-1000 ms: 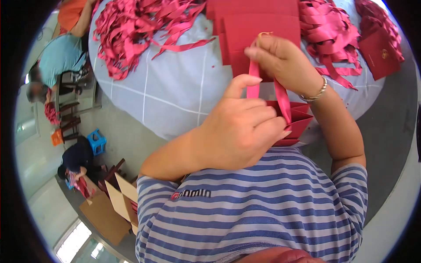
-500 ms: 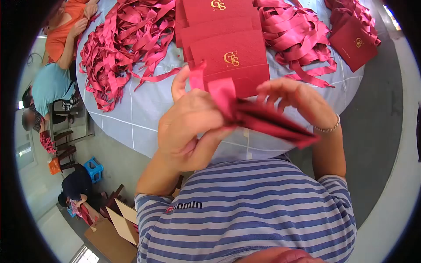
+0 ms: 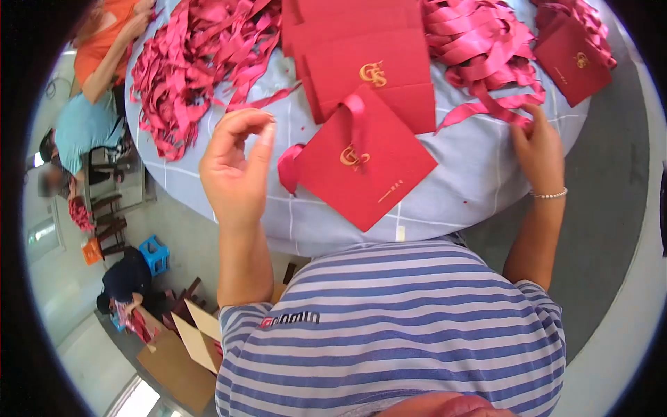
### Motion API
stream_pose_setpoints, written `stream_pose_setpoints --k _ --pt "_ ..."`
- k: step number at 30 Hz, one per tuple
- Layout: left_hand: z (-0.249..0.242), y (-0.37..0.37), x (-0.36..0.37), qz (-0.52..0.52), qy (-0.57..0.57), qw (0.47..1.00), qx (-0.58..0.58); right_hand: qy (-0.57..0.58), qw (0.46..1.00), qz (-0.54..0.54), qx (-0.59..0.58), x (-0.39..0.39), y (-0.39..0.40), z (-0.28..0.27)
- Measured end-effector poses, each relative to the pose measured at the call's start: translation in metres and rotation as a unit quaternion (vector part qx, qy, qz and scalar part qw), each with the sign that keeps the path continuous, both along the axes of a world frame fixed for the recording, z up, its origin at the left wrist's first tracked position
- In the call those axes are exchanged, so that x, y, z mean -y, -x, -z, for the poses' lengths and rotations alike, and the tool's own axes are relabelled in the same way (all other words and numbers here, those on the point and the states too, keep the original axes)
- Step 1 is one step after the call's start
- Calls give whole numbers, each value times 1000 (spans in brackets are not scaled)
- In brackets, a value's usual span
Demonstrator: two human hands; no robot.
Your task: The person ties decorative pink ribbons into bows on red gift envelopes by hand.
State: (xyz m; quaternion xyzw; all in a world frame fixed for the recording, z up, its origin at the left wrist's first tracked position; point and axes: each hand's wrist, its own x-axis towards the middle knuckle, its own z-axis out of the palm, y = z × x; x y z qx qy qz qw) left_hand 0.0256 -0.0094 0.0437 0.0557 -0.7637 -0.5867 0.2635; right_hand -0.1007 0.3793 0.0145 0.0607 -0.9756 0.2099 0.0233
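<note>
A red paper gift bag (image 3: 389, 163) with a gold monogram lies tilted on the table, apart from both hands. One pink ribbon (image 3: 358, 125) loops over its face and another sticks out at its left corner. My left hand (image 3: 236, 163) hovers left of the bag, its thumb and curled fingers apart with nothing between them. At the right, my right hand (image 3: 540, 153) pinches the end of a pink ribbon (image 3: 497, 108) at the front of the right-hand ribbon heap (image 3: 483, 42). Its fingertips partly hide that ribbon end.
Red bags (image 3: 368, 52) are stacked at the table's middle, with a tangled ribbon heap (image 3: 201, 62) to their left. Another bag (image 3: 573, 62) lies at the far right edge. People sit at the left, near a blue stool (image 3: 154, 255) and an open cardboard box (image 3: 177, 368).
The bag that was in my left hand now lies on the table, let go. My left hand has drawn back left. My right hand has moved right and taken a ribbon end.
</note>
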Motion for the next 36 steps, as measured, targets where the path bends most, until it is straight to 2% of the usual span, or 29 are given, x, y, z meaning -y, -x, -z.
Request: stream_pose_setpoints --k 3,4,5,7,8,10,12,13,15,18,19,20,21,22,24,25,26,27,28,29,30,31,33,35,36 --pt "-10 -17 -9 40 208 974 83 -107 993 42 -22 -30 7 15" --pt "-11 -19 -16 52 232 965 108 -134 989 63 -15 -35 8 15" --pt "-11 -20 -21 65 254 956 133 -71 995 66 28 -38 9 13" --pt "-2 -21 -20 70 296 942 141 46 998 39 -5 -50 12 20" --pt "3 -21 -19 92 291 941 146 182 982 -4 -55 -56 19 32" --pt "7 -19 -21 111 284 940 153 342 929 -12 -141 -14 11 11" --pt "4 -14 -28 43 274 950 143 375 913 -31 -156 12 4 -9" --pt "2 -12 -28 41 274 950 144 400 897 -84 -170 15 1 -12" --pt "2 -10 -28 34 402 909 101 468 848 -169 -184 35 -7 -20" --pt "9 -12 -27 34 458 882 106 380 883 -245 -128 82 -31 -32" --pt "5 -11 -26 32 459 882 107 295 904 -303 -69 89 -38 -38" --pt "-2 -10 -26 -1 487 869 86 264 858 -439 -29 101 -33 -40" --pt "-6 -10 -27 -32 513 855 65 253 838 -482 38 109 -36 -37" --pt "-6 -11 -27 -33 513 855 66 240 812 -521 105 114 -39 -32" --pt "-3 -18 -29 35 324 934 148 202 819 -531 81 118 -32 -19" --pt "-2 -20 -30 33 323 934 149 163 824 -540 55 119 -30 -13" --pt "-1 -22 -31 33 352 922 156 221 869 -438 54 120 -30 -9" --pt "0 -25 -31 33 380 910 163 160 897 -395 -114 122 -19 -9" --pt "3 -27 -30 29 378 910 167 94 895 -338 -277 125 -10 -11" --pt "7 -27 -28 31 366 917 154 179 916 -280 -226 126 -11 -16" --pt "10 -26 -26 32 355 924 139 179 915 -283 -225 126 -14 -17" --pt "11 -25 -25 31 354 924 141 217 918 -296 -150 124 -18 -19" --pt "14 -24 -26 59 300 945 115 290 898 -331 -2 126 -31 -26" --pt "16 -22 -28 75 277 952 104 287 876 -375 97 131 -41 -31" --pt "16 -22 -30 89 255 958 91 314 882 -330 124 138 -49 -32"
